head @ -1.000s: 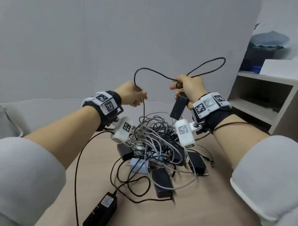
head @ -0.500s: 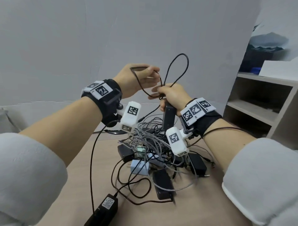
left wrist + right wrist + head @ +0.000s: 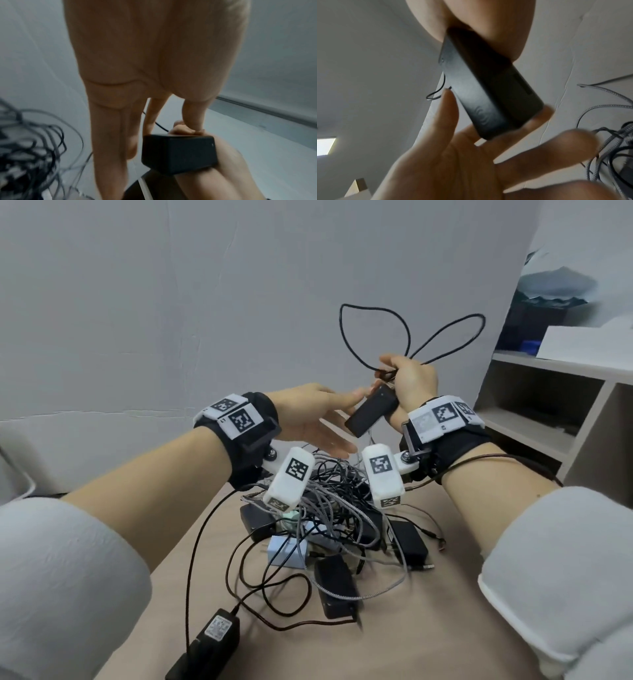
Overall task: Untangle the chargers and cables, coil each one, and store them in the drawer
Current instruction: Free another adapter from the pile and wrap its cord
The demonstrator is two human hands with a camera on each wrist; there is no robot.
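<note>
Above the tangled pile (image 3: 329, 518) mid-table, the right hand (image 3: 412, 381) grips the black adapter (image 3: 371, 414) and its looped cable (image 3: 445, 337); the adapter's long axis slants down toward the flat, empty left hand (image 3: 308, 419) just beside it.

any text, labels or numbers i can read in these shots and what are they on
No words read clearly in any view.
Label on the black adapter at the table's near edge: print too small to read.
Wristband tags on the left wrist and right wrist: square coded patterns; tiny characters beside them, too blurred to read.
Black charger held by the right hand: only a faint embossed mark in the right wrist view, not legible.
</note>
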